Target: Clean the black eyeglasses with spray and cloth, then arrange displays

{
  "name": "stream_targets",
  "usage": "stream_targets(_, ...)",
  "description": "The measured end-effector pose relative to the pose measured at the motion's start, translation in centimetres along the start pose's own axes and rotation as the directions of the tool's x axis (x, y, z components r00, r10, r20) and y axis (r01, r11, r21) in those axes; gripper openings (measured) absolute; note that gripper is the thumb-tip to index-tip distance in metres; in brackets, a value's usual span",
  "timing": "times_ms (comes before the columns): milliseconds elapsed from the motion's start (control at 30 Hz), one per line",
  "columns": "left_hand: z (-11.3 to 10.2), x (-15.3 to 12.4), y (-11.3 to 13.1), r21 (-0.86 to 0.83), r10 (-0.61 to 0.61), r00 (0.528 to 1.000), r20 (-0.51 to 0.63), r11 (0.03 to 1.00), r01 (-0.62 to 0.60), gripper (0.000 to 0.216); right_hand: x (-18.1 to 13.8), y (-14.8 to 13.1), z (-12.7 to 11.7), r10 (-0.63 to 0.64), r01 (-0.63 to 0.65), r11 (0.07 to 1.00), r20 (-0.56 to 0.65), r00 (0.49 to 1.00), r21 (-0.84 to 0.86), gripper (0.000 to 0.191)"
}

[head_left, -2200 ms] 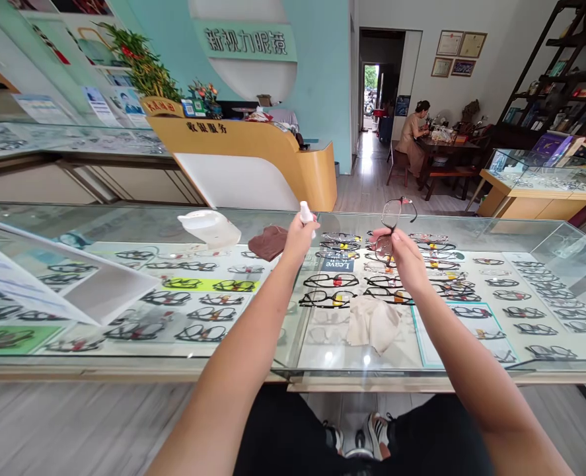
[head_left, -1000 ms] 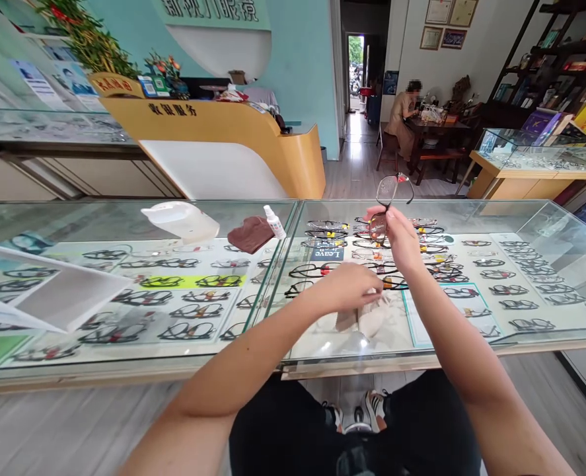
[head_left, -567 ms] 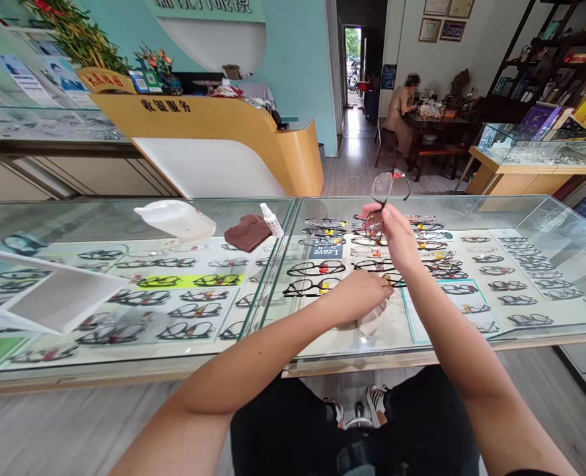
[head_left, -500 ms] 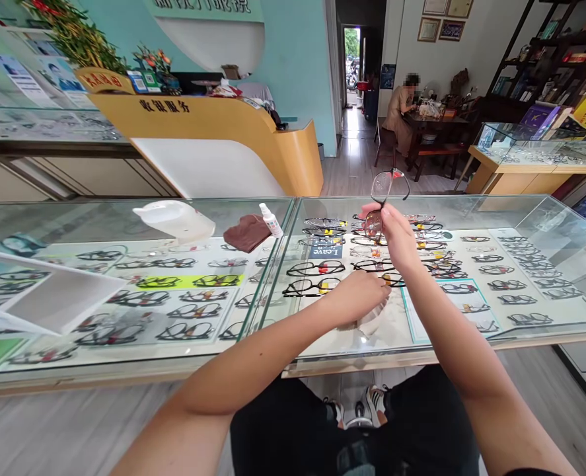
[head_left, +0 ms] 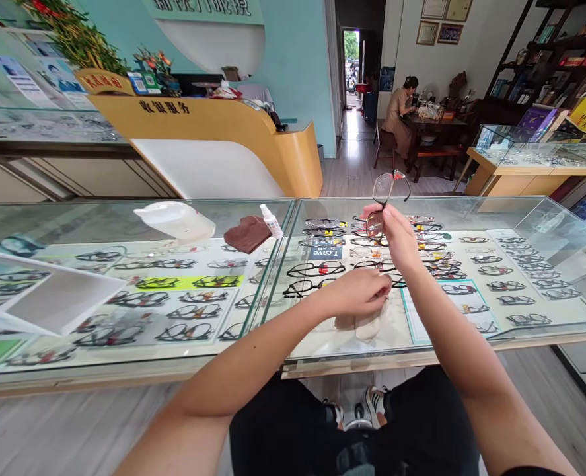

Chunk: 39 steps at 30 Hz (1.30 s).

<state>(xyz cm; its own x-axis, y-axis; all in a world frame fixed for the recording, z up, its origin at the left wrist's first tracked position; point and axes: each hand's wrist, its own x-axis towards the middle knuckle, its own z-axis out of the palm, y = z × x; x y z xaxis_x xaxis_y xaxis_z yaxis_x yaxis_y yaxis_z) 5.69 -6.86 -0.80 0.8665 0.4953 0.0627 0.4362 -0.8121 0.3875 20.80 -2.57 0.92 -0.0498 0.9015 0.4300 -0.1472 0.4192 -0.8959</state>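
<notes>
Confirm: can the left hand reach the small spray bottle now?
Probably yes: the spray bottle stands in the open on the counter glass, nothing between, though the left hand is gripping the cloth.

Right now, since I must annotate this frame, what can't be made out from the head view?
Head view:
The cream cloth: mostly hidden under the left hand; whether it is gripped is unclear.
The glasses: lower lens partly covered by the right hand.
The spray bottle: label too small to read.
The wall sign: cut off by the top edge.
</notes>
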Motion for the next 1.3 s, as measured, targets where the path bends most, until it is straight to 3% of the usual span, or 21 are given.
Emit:
stream_targets(133, -3.2, -1.4, -1.2, -0.355, -0.076, 0.983, -0.170, 0.935, 0.011, 0.013, 0.0, -0.4, -0.3, 0.004, -0.003, 1.000, -0.020, 1.000, 0.023, 0.047)
stream_targets(300, -5.7, -2.7, -3.1, -0.575, -0.190, 0.911, -0.365, 0.816, -0.060, 0.027, 0.0, -0.8, -0.8, 0.006, -0.004, 0.995, -0.015, 1.000, 0.098, 0.042)
stream_targets(533, -6.8, -3.0, -4.1, -0.685, -0.422, 0.687, -0.592, 0.713, -0.153, 0.050, -0.4, -2.1, -0.3, 0.078, -0.086, 0.969, 0.045, 0.996, 0.231, 0.035)
stream_targets(700, -6.7, -2.9, -4.8, -0.716, -0.560, 0.539, -0.630, 0.686, -0.124, 0.055, -1.2, -2.1, 0.1, 0.045, -0.052, 0.992, 0.064, 0.997, 0.118, 0.034)
stream_targets(767, -6.5, -2.9, -5.0, -0.726, -0.585, 0.503, -0.636, 0.675, -0.133, 0.056, -1.4, -1.9, 0.4, 0.019, -0.024, 0.999, 0.102, 0.995, 0.045, 0.036)
stream_targets(933, -5.8, -2.4, -4.0, -0.726, -0.554, 0.564, -0.612, 0.676, -0.124, 0.056, -1.7, -1.2, 1.0, -0.038, 0.042, 0.998, 0.073, 0.997, -0.054, 0.040)
stream_targets(1100, -4.1, -1.6, -2.4, -0.652, -0.491, 0.562, -0.665, 0.750, -0.116, 0.055, -1.6, -0.7, 1.2, -0.075, 0.075, 0.995, 0.002, 0.997, -0.066, 0.043)
stream_targets(1300, -2.6, -1.5, -2.1, -0.534, -0.369, 0.611, -0.700, 0.839, -0.106, 0.042, -1.9, -0.4, 1.8, -0.140, 0.132, 0.977, -0.037, 0.989, -0.167, 0.049)
